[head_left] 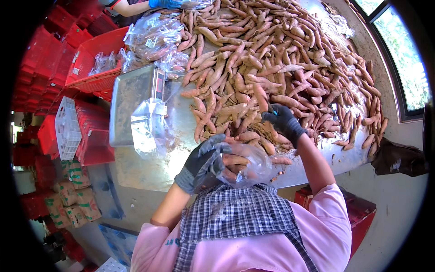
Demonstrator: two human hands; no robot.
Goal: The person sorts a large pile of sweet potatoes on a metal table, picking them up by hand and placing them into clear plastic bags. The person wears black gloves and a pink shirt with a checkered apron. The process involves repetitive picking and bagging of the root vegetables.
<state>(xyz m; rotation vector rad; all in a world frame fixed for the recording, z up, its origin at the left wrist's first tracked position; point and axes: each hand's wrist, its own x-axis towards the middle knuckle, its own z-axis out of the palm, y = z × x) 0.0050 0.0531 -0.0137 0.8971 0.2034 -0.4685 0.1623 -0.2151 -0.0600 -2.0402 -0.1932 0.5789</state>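
Note:
A dark knit glove covers my left hand (205,161), which grips the rim of a clear plastic bag (253,163) at the table's near edge. Several sweet potatoes lie inside the bag. My right hand (283,120), gloved alike, is up at the near side of a large heap of sweet potatoes (272,64). Its fingers are closed around the lower end of one long sweet potato (260,97), and a small blue-green item shows at the fingers, too small to name. Loose soil and scraps lie between the heap and the bag.
A weighing scale (131,105) stands left on the metal table (146,173), with empty-looking plastic bags (149,125) over its near corner. Filled bags (154,37) and a red crate (97,57) lie beyond. A co-worker's blue-gloved hand (166,3) is at the top. A window is at right.

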